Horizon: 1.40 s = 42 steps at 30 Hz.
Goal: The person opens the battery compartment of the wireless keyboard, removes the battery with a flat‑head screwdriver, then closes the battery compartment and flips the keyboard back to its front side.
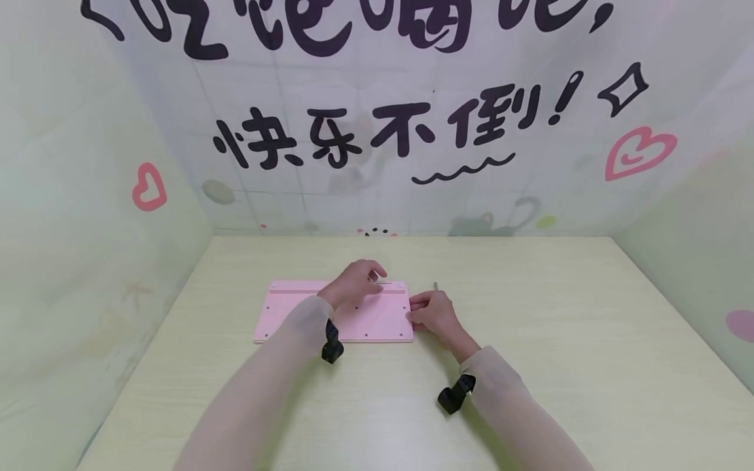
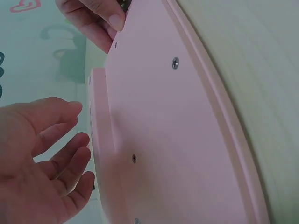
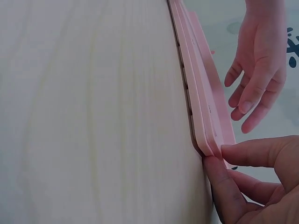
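A pink keyboard [image 1: 377, 320] lies with its screwed back facing up on the table, several small screws dotted over it. In the right wrist view, key-like blocks show along the underside of the keyboard [image 3: 194, 93]. My right hand [image 1: 434, 313] pinches its right end between thumb and fingers, seen close in the right wrist view. Over the far raised strip, my left hand [image 1: 355, 281] hovers with loosely bent fingers. The left wrist view shows that left hand [image 2: 42, 158] apart from the keyboard [image 2: 159, 116], holding nothing.
A small thin grey object [image 1: 436, 286] stands out just behind the right hand, mostly hidden by it. The pale wooden table [image 1: 559, 314] extends on both sides. A printed cloth wall [image 1: 377, 196] closes off the back, with side walls left and right.
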Each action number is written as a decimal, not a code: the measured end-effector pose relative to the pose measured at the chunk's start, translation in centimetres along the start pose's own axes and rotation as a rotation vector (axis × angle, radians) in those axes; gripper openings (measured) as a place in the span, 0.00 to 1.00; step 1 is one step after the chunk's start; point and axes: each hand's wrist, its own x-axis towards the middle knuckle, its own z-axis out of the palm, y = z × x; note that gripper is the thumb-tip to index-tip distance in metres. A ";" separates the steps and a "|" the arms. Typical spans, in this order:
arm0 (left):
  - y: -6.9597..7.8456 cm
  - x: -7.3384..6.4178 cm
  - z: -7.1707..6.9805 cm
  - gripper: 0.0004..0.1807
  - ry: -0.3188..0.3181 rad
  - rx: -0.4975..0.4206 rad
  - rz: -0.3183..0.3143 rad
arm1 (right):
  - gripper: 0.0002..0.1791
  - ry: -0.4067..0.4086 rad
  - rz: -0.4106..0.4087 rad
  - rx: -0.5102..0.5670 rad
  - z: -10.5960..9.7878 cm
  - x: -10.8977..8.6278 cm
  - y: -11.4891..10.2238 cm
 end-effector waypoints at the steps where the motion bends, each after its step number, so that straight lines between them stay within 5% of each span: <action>1: 0.1 0.0 0.1 0.16 -0.003 0.015 0.002 | 0.16 0.000 -0.004 0.000 0.0 0.0 0.0; 12: 1.0 -0.2 0.5 0.12 0.006 0.126 -0.009 | 0.16 0.010 -0.010 -0.030 0.1 0.2 0.2; 42: 0.0 0.4 0.7 0.07 0.016 0.146 -0.014 | 0.15 0.017 -0.012 -0.025 0.2 0.1 0.3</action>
